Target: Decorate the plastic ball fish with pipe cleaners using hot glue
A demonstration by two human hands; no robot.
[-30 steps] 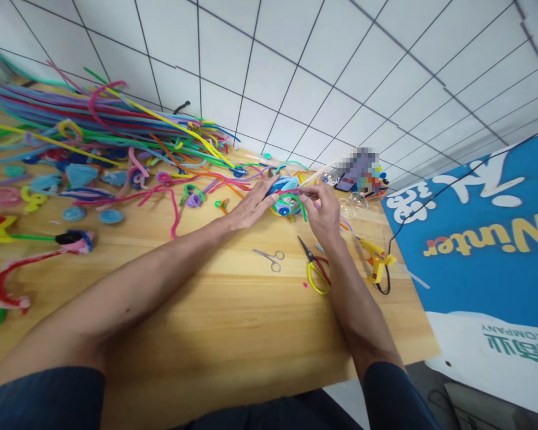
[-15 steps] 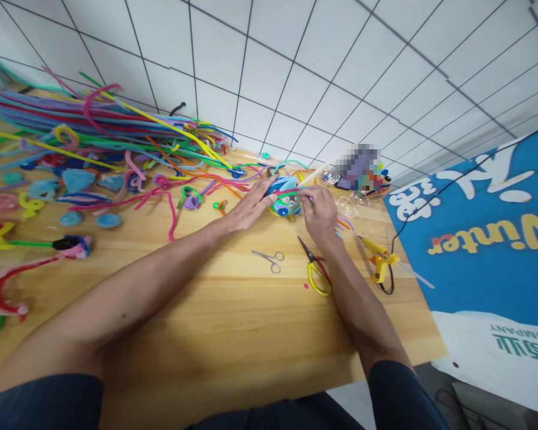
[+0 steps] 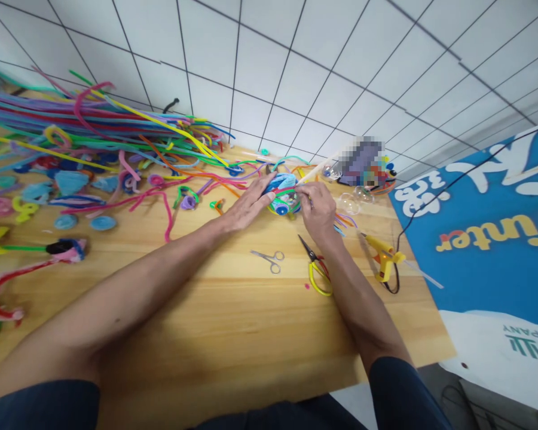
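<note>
Between my hands, towards the back of the table, is a small pipe-cleaner figure (image 3: 281, 208) in blue, green and pink, with a round blue disc on its near side. My left hand (image 3: 250, 206) is closed on the figure's left side, thumb and fingers against it. At its right side my right hand (image 3: 317, 206) pinches the end of a pipe cleaner (image 3: 291, 190) that crosses the figure; the fingertips are partly hidden. Small silver scissors (image 3: 269, 260) lie nearer to me. Beside my right forearm rest yellow-handled scissors (image 3: 316, 269).
A big heap of coloured pipe cleaners (image 3: 85, 119) fills the back left, with coiled blue pieces (image 3: 103, 223) before it. On the right are a yellow glue gun (image 3: 383, 257) with a cord, clear plastic domes (image 3: 348, 203) and a blue printed board (image 3: 497, 221). A tiled wall (image 3: 269, 71) stands behind.
My right hand has shifted very slightly at the figure's right side. My left hand keeps its hold. The whole view has turned a little.
</note>
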